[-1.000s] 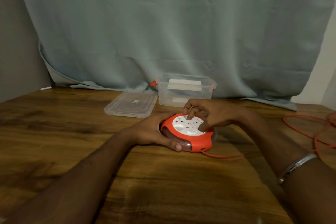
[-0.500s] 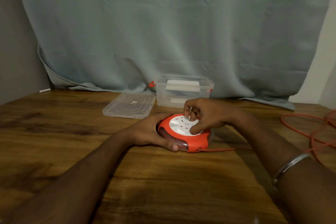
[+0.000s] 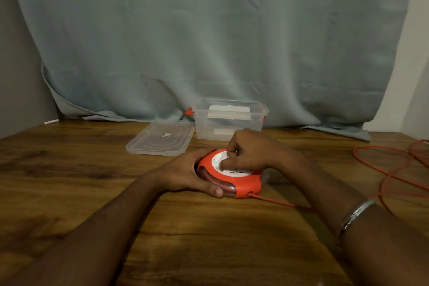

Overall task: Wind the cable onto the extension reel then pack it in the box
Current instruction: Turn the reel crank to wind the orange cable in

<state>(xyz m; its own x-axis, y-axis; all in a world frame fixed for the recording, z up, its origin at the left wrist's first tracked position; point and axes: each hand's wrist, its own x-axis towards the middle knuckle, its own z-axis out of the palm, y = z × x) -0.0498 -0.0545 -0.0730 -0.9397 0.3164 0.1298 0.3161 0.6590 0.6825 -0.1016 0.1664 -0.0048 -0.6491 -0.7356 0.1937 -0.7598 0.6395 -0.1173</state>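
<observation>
An orange extension reel [image 3: 246, 184] with a white socket disc lies flat on the wooden table [image 3: 69, 181] at the centre. My left hand [image 3: 185, 173] wraps around its left side and holds the casing. Resting on top, my right hand [image 3: 249, 151] has its fingers curled on the white disc, gripping a small winding knob. The orange cable [image 3: 383, 162] leaves the reel's front right and lies in loose loops at the table's right edge. The clear plastic box [image 3: 229, 121] stands open just behind the reel.
The box's clear lid [image 3: 160, 138] lies flat to the left of the box. A grey-green curtain [image 3: 209, 42] hangs behind the table. A metal bangle [image 3: 355, 213] is on my right wrist.
My right hand has turned around the white disc, from its near right side to its far left side. The cable by the reel has shifted slightly. My left hand stays on the casing.
</observation>
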